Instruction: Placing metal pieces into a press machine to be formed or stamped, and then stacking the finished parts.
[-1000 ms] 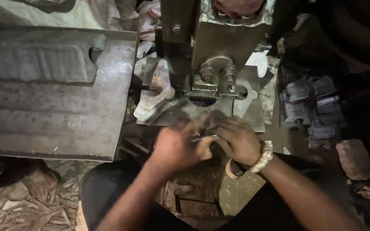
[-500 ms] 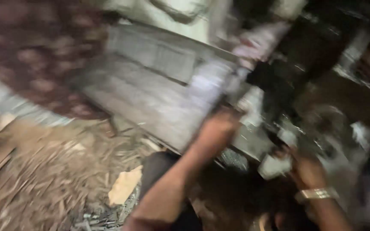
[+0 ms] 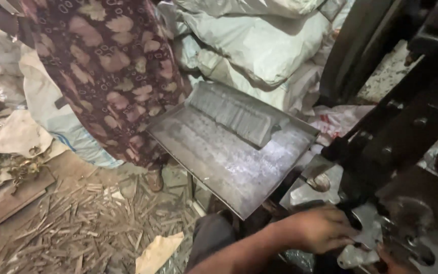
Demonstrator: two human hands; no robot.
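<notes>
Since a second ago the view has swung left off the press (image 3: pixel 406 152), and the hands that met at mid-frame now sit at the lower right edge. At the foot of the press the left hand (image 3: pixel 320 231) curls its fingers, pressed together, onto a small pale metal piece (image 3: pixel 356 253). Only the tip of the right hand (image 3: pixel 389 256) shows below that piece; I cannot tell how its fingers stand. Left of the press a steel tray (image 3: pixel 219 162) holds a packed row of grey blanks (image 3: pixel 239 114). Beyond the tray stand stuffed sacks (image 3: pixel 249 45) and a person in patterned cloth (image 3: pixel 107 66).
</notes>
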